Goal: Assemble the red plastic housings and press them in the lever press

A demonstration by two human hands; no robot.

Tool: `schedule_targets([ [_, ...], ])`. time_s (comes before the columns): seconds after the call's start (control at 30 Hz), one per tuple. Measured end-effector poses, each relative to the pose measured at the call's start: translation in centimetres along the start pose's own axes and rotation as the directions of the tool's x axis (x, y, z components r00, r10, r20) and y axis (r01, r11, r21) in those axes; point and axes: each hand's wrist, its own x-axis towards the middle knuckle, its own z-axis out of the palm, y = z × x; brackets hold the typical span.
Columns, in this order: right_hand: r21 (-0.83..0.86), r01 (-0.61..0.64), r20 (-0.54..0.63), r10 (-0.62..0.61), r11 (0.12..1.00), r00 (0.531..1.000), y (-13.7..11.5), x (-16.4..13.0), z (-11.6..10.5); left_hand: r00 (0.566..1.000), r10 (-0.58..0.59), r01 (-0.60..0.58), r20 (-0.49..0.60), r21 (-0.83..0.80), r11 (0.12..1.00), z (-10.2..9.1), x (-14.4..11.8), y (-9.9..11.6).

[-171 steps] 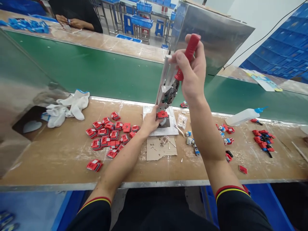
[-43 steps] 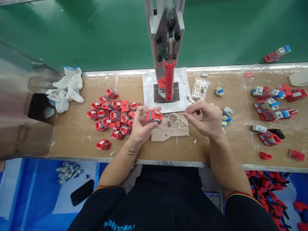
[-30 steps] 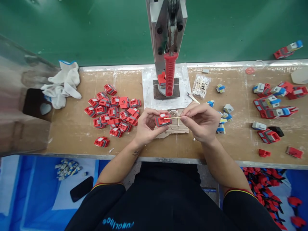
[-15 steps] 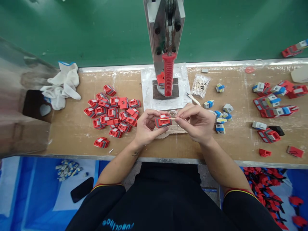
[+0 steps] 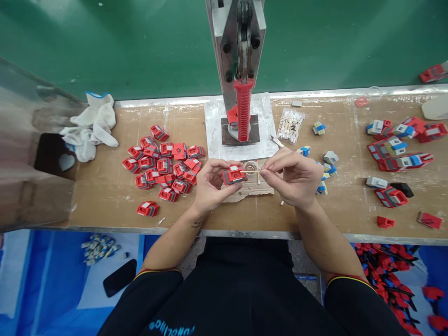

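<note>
The left hand (image 5: 211, 189) grips a red toy part (image 5: 231, 178) over the table (image 5: 101, 196); the right hand (image 5: 294, 179) pinches a thin stick (image 5: 252, 171), its far end at the toy part.

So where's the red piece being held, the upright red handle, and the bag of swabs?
Held red piece (image 5: 233, 176): head view, on its upper face.
Red handle (image 5: 244, 111): head view, mid-grip.
Bag of swabs (image 5: 291, 125): head view, middle of the bag.
</note>
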Motion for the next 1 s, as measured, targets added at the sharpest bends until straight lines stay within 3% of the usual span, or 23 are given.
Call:
schedule_targets([
  [0.13, -0.106, -0.02, -0.008, 0.019, 0.994, 1.0, 0.2, 0.5, -1.4, 0.999, 0.017, -0.015, -0.039, 0.058, 0.998, -0.5, 0.1, -0.3],
  [0.23, -0.306, -0.018, 0.164, 0.071, 0.952, 0.984, 1.2, 0.5, -1.8, 0.998, 0.038, -0.033, -0.054, 0.082, 0.996, -0.9, 0.2, -0.6],
  [0.33, -0.465, 0.039, 0.345, 0.14, 0.885, 0.928, 2.5, 0.0, -1.2, 0.996, 0.062, -0.056, -0.06, 0.095, 0.994, -1.1, 0.2, -0.9],
  [0.47, -0.506, 0.06, 0.453, 0.206, 0.86, 0.867, 2.8, -0.1, -1.1, 0.996, 0.072, -0.065, -0.061, 0.116, 0.991, -1.2, 0.2, -1.0],
  [0.53, -0.466, 0.049, 0.402, 0.161, 0.884, 0.901, 2.2, 0.1, -1.6, 0.994, 0.094, -0.087, -0.06, 0.118, 0.989, -1.1, 0.2, -1.0],
  [0.6, -0.372, -0.005, 0.275, 0.115, 0.928, 0.954, 1.4, 0.5, -2.0, 0.991, 0.119, -0.11, -0.059, 0.13, 0.985, -0.9, 0.1, -0.9],
  [0.73, -0.032, -0.101, 0.075, 0.103, 0.994, 0.992, 0.1, 0.5, -1.2, 0.988, 0.144, -0.135, -0.058, 0.145, 0.98, -0.5, 0.0, -0.9],
  [0.83, 0.083, -0.135, 0.087, 0.127, 0.987, 0.988, -0.1, 0.2, 0.0, 0.986, 0.159, -0.152, -0.048, 0.126, 0.98, -0.4, -0.1, -0.9],
  [1.0, 0.08, -0.178, 0.123, 0.168, 0.981, 0.978, 0.1, -0.1, 0.8, 0.988, 0.146, -0.139, -0.047, 0.132, 0.981, -0.4, -0.1, -0.9],
])
